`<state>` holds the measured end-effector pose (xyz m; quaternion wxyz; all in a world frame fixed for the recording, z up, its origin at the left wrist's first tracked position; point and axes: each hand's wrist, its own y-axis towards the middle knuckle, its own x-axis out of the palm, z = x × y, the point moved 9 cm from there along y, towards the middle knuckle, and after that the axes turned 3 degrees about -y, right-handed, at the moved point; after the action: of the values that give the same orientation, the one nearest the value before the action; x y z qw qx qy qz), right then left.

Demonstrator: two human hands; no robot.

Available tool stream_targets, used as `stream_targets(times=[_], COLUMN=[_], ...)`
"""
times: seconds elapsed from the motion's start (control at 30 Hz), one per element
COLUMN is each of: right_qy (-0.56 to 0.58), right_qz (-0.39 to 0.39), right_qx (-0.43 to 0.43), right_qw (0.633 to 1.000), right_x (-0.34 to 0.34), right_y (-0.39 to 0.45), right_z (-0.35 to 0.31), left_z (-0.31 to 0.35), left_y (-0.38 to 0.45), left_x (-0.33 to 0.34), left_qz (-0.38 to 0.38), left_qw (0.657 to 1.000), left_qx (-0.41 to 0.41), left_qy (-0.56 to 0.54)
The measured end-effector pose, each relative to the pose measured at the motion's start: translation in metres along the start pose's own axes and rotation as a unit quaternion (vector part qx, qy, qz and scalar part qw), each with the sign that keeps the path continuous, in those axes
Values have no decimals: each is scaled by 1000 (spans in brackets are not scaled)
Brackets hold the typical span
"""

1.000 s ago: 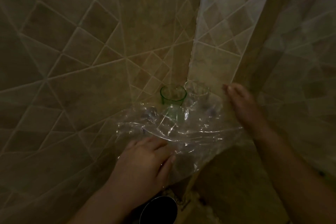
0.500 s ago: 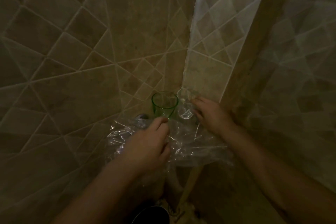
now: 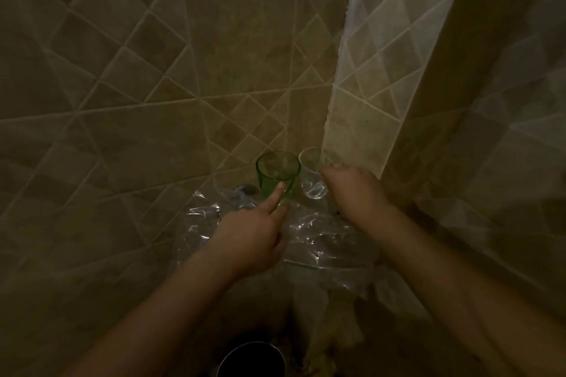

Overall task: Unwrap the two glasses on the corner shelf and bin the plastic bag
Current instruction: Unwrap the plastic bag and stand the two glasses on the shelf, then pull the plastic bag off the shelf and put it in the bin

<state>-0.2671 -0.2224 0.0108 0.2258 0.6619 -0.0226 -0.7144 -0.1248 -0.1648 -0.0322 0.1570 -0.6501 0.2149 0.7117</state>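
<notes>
A green glass [image 3: 277, 173] and a clear glass [image 3: 311, 180] stand side by side in the tiled corner, on a shelf mostly covered by a crumpled clear plastic bag [image 3: 321, 242]. The bag lies flattened in front of and below the glasses. My left hand [image 3: 254, 232] rests over the bag, its index finger stretched out and touching the front of the green glass, not wrapped around it. My right hand [image 3: 352, 190] is curled against the right side of the clear glass, thumb near its rim.
Tiled walls close in on the left, back and right of the corner. A dark round container [image 3: 251, 358] with a metal rim sits low at the bottom edge, below my arms. A small dark fitting [image 3: 245, 190] shows left of the green glass.
Both hands have moved up from the bag to the glasses. The left index finger now touches the green glass and the right hand has closed in on the clear one. The bag has sunk lower.
</notes>
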Motion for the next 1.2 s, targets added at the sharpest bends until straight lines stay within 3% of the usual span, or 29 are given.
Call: stream_targets(times=[0.33, 0.4, 0.47, 0.53, 0.67, 0.73, 0.8, 0.87, 0.93, 1.03, 1.1, 1.2], right_qy=[-17, 41, 161, 332, 526, 611, 659, 728, 783, 803, 793, 796], right_qz=[-36, -35, 19, 89, 278, 268, 160, 44, -8, -32, 7, 47], right_qx=[11, 14, 63, 176, 371, 415, 430, 376, 317, 257, 256, 309], right_qw=[999, 998, 985, 922, 712, 619, 596, 572, 534, 537, 553, 518], right_x=[5, -2, -24, -43, -48, -19, 16, 28, 25, 14, 8, 13], right_y=[15, 9, -9, -55, -197, -239, -250, -232, -207, -177, -168, -174], right_z=[-2, -1, 9, 26, 18, -18, -62, -105, -134, -157, -154, -139], left_z=[4, 3, 3, 2, -1, -2, -1, 3, 7, 13, 13, 0], left_y=[-1, -1, -2, -7, -34, -51, -68, -82, -95, -107, -112, -117], left_x=[1, 3, 1, -5, -29, -41, -49, -53, -54, -45, -38, -41], left_qz=[3, -2, -3, 12, 102, 153, 191, 210, 219, 189, 149, 139], left_qw=[1000, 1000, 1000, 999, 984, 968, 952, 931, 909, 883, 870, 860], left_qx=[-13, -8, -1, 13, 47, 44, 36, 25, 14, 13, 10, 1], left_qy=[-14, -19, -24, -39, -136, -194, -238, -296, -354, -430, -469, -491])
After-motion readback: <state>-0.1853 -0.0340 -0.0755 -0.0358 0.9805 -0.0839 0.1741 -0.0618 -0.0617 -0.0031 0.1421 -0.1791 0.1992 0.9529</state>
